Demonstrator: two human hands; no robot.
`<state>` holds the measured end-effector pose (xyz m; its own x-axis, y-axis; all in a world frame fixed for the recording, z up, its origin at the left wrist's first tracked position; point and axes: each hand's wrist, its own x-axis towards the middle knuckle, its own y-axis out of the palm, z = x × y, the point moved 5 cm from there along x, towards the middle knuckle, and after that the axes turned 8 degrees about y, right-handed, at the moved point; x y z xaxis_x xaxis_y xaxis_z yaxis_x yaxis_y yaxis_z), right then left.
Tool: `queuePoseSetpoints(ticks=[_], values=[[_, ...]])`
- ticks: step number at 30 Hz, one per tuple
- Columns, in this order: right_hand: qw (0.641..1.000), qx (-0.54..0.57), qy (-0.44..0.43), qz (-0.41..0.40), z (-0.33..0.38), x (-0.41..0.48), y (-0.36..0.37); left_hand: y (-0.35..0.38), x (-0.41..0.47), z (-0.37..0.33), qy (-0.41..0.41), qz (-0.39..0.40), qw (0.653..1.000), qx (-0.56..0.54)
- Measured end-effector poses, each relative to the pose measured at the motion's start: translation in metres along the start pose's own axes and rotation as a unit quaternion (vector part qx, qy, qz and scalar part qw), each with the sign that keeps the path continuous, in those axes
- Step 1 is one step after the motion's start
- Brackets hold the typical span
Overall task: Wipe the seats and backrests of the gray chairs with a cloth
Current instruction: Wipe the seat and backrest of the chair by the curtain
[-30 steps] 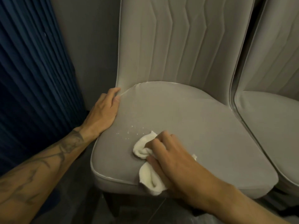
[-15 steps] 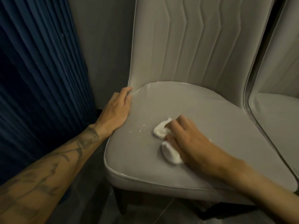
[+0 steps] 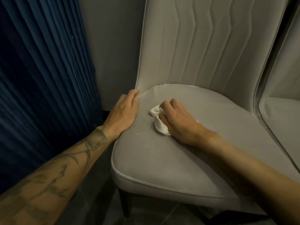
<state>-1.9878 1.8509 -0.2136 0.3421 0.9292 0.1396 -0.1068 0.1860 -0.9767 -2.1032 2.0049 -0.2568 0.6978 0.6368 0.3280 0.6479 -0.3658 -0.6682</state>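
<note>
Dark blue pleated curtain [image 3: 40,78] hangs at left. Plain grey wall [image 3: 112,46] adjoins it on the right. Dark floor [image 3: 97,210] lies below both.

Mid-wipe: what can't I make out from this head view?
Head view only:
- White cloth: mostly covered by the right hand gripping it.
- Backrest top: cut off by the upper edge.
- Second chair: mostly cut off by the right edge.
- Pale specks on the seat: too small to identify.
</note>
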Motion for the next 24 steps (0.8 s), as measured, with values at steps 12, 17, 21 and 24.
queuePoseSetpoints(ticks=[12, 17, 21, 24], values=[[1.000, 0.011, 0.021, 0.010, -0.017, 0.036, 0.002, 0.000, 0.001, 0.002, -0.001, -0.007, 1.000, -0.012], [0.992, 0.077, -0.098, -0.014, 0.018, 0.005, 0.012, 0.001, 0.003, 0.006, 0.002, -0.014, 1.000, -0.018], [0.992, 0.055, -0.111, 0.021, 0.002, 0.015, 0.007, 0.003, 0.004, 0.009, -0.002, -0.012, 1.000, -0.024], [0.999, 0.025, 0.019, 0.021, -0.023, 0.061, 0.004, 0.002, 0.004, 0.009, -0.001, -0.014, 1.000, -0.024]])
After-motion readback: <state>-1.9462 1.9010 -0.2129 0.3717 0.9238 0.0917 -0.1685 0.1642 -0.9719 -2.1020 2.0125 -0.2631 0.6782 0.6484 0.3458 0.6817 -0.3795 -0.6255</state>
